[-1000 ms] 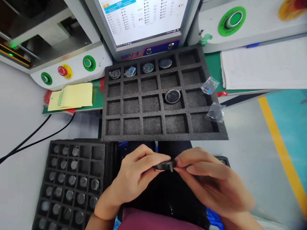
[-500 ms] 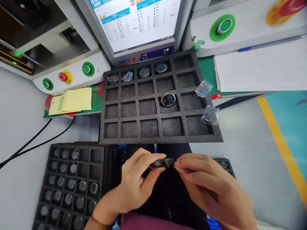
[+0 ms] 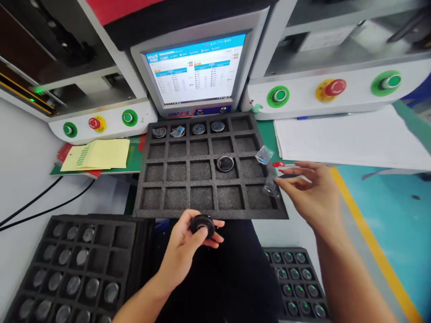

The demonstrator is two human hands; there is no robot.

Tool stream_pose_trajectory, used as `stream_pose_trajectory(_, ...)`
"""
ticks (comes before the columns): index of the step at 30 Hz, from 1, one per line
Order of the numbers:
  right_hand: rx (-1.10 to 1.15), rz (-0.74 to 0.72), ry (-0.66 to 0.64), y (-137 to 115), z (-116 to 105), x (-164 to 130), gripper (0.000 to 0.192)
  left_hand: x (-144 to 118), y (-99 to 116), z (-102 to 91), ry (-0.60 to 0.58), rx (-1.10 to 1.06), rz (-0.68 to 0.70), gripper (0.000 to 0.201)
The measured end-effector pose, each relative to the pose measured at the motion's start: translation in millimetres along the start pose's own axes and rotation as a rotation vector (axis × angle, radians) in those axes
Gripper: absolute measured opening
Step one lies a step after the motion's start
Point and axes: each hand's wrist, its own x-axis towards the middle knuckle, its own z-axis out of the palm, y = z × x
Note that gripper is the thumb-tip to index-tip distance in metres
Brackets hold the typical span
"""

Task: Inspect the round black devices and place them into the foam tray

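A small round black part (image 3: pixel 202 223) is pinched between the thumb and fingertips of the left hand (image 3: pixel 188 244), held just off the near edge of the black foam tray (image 3: pixel 208 214) at the middle of the worktop. The right hand (image 3: pixel 311 193) is stretched to the tray's right edge, fingers loosely spread, their tips at a clear plastic bag (image 3: pixel 271 185) lying over the near right corner cell; whether the film is already gripped cannot be told. A second clear bag (image 3: pixel 264 154) lies on the same edge further back. One round part (image 3: pixel 225 163) sits alone in a cell right of centre, and four more pieces are lined along the tray's far row (image 3: pixel 188 130).

The step in hand is judged to be the fetching of a bag for the held part; the next move would call for the film to be nipped and lifted clear of the foam, then opened near the left hand.

The face of the held part is largely covered by the thumb. The two trays of parts at the near left (image 3: pixel 74 269) and near right (image 3: pixel 296 278) are cut off by the frame's bottom edge. The text on the monitor (image 3: pixel 195 72) is too small to be read.
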Motion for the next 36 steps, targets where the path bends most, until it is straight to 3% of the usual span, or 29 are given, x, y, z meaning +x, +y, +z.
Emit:
stream_pose_trajectory(3,0.11,0.06,0.021,-22,1,-10,0.043,1,1,1.5,-0.003,-0.011,-0.028,0.027)
stream_pose_trajectory(6,0.287,0.149,0.058,-54,-1,-39,0.033,2,0,4.9,-0.007,-0.059,-0.034,0.033)
stream_pose_trajectory(10,0.516,0.219,-0.006,-78,8,-80,0.034,5,-5,12.7,-0.025,-0.129,-0.036,0.03)
stream_pose_trajectory(16,0.694,0.328,-0.045,-76,39,-115,0.03,7,-13,22.0,-0.018,-0.048,0.039,0.032)
stream_pose_trajectory(20,0.767,0.376,0.035,-79,50,-124,0.027,4,-21,30.4,0.022,-0.118,0.123,0.038)
stream_pose_trajectory(25,0.777,0.328,0.144,-84,60,-130,0.031,-3,-30,38.6,0.05,-0.159,0.281,0.045)
stream_pose_trajectory(29,0.784,0.347,0.153,-83,63,-134,0.031,-8,-29,39.2,0.029,-0.038,0.39,0.038)
stream_pose_trajectory(32,0.767,0.33,0.156,-82,64,-138,0.032,-9,-27,38.4,0.08,0.074,0.399,0.03)
stream_pose_trajectory(36,0.681,0.181,0.215,-81,69,-141,0.039,-11,-30,37.1,0.092,0.204,0.417,0.03)
